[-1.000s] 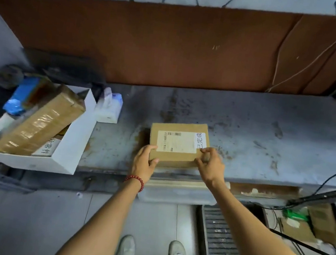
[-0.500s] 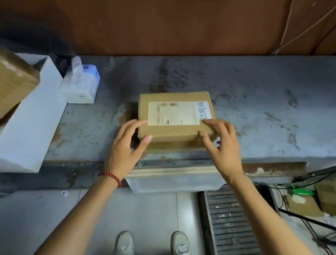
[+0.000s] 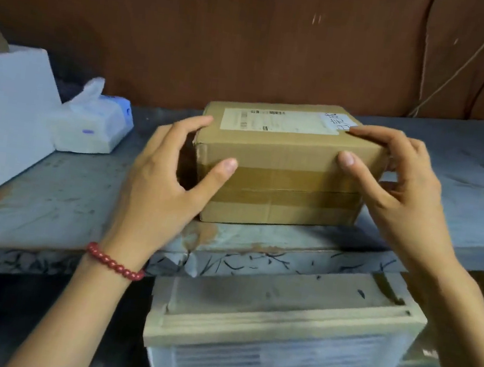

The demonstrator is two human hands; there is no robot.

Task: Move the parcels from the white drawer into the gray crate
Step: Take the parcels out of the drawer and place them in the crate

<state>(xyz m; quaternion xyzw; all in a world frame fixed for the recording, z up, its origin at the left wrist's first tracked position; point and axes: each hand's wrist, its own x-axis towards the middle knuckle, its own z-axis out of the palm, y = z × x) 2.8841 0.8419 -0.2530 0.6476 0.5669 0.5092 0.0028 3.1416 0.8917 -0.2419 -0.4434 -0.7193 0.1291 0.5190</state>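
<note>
On scuffed bench [image 3: 66, 192]: taped cardboard parcel [image 3: 282, 170]; both hands gripping.

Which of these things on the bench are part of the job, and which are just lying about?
Part of the job:
cardboard parcel
left hand and right hand, one at each end of it
white drawer, at the left edge

Just lying about:
tissue pack
clear plastic bin below the bench

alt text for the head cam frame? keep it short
Two bare hands grip a taped cardboard parcel with a shipping label, resting on a worn gray bench: left hand at its left end, right hand at its right end. A white box and a tissue pack sit to the left.
</note>
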